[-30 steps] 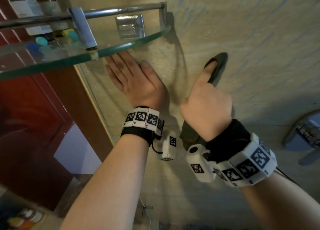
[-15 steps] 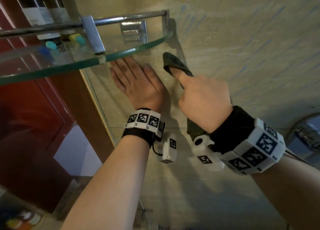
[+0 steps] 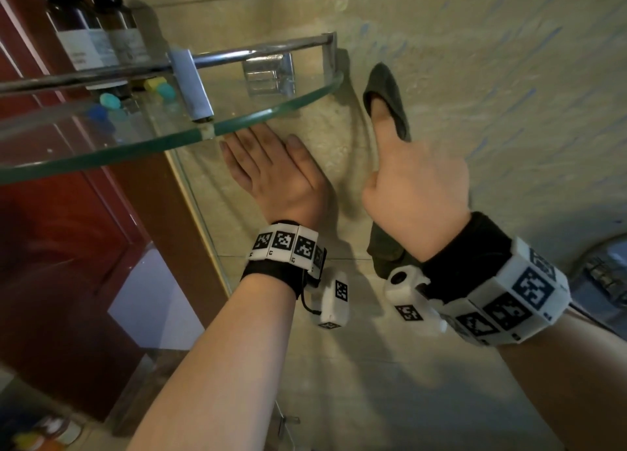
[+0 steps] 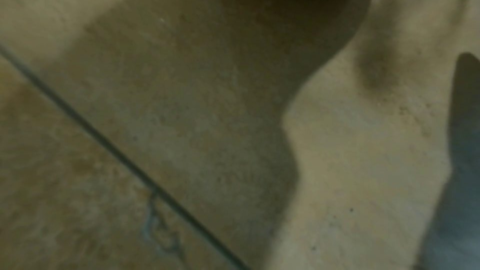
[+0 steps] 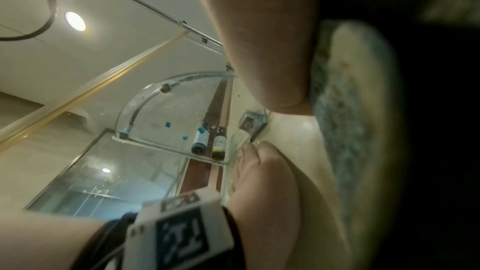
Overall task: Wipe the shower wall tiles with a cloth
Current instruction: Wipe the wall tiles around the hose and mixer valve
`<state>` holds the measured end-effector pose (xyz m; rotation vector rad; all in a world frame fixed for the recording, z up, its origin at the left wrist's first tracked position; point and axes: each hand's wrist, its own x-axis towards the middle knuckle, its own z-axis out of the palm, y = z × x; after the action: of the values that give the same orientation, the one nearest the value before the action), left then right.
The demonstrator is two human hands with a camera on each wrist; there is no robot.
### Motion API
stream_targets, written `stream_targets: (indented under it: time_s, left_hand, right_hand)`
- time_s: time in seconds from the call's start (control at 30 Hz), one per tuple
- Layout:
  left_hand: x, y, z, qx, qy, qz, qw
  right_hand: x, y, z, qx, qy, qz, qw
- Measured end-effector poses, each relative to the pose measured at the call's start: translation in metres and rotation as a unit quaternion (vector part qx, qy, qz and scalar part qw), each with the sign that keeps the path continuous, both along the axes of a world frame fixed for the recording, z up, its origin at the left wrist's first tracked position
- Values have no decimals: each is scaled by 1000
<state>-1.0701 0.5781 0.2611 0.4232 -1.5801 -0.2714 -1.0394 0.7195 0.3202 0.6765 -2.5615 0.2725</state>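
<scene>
Cloth [image 3: 390, 94]: on tiles [image 3: 492, 77] right of shelf [image 3: 271, 111], swept back from its corner; stroke mid-pass. Right hand [image 3: 417, 192] grips it, thumb up. Left hand [image 3: 274, 175] flat, below shelf, unmoved.

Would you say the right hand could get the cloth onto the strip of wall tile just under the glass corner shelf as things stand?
Probably yes. The right hand presses the cloth to the wall tile beside the glass corner shelf; only the left hand, flat under it, partly blocks.
</scene>
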Motion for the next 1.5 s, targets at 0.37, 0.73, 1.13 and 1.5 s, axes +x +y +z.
stream_targets:
  time_s: [0.37,0.73,1.13,1.5]
  left_hand:
    - [0,-1,0,4,-4,-9,1000]
    - [0,0,2,0,-10,1,1000]
    - [1,0,2,0,-13,-3,1000]
    - [-2,-3,1,-9,-4,6,1000]
  right_hand:
    - [-2,-7,11,14,19,26,999]
    - [-8,-3,29,7,44,27,999]
    - [-7,-8,29,-16,16,-14,1000]
    - [-1,-29,11,48,10,18,999]
